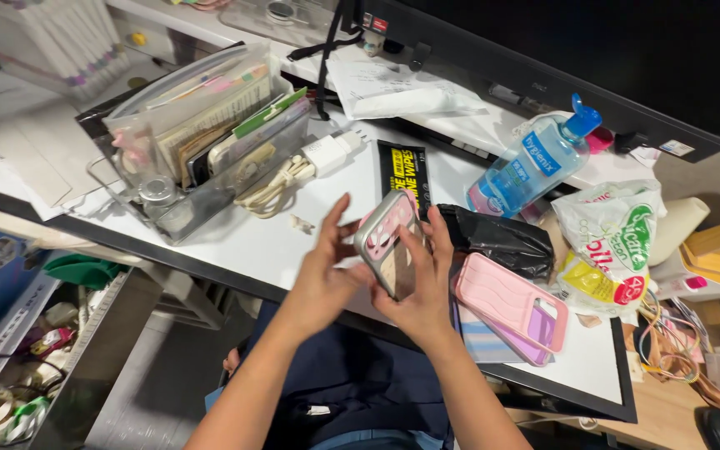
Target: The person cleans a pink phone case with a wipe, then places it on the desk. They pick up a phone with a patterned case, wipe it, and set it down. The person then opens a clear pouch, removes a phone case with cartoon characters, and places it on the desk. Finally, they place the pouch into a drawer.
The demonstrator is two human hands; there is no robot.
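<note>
Gripping a phone [389, 242] between us, our left hand [322, 279] and right hand [418, 287] clamp its edges above the tabletop [243, 242]; a pink case [510, 304] lies just right. Steady, even pressure seems wisest.

Bright overhead light, slight motion blur

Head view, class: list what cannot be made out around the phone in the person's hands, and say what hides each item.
- Phone, head view: its lower end is covered by the right hand and left hand.
- Purple case: mostly hidden under the pink case.
- Black bag: contents hidden by its opaque plastic.
- Clear organiser: the papers inside overlap each other.
- Monitor: cut off by the top edge.
</note>
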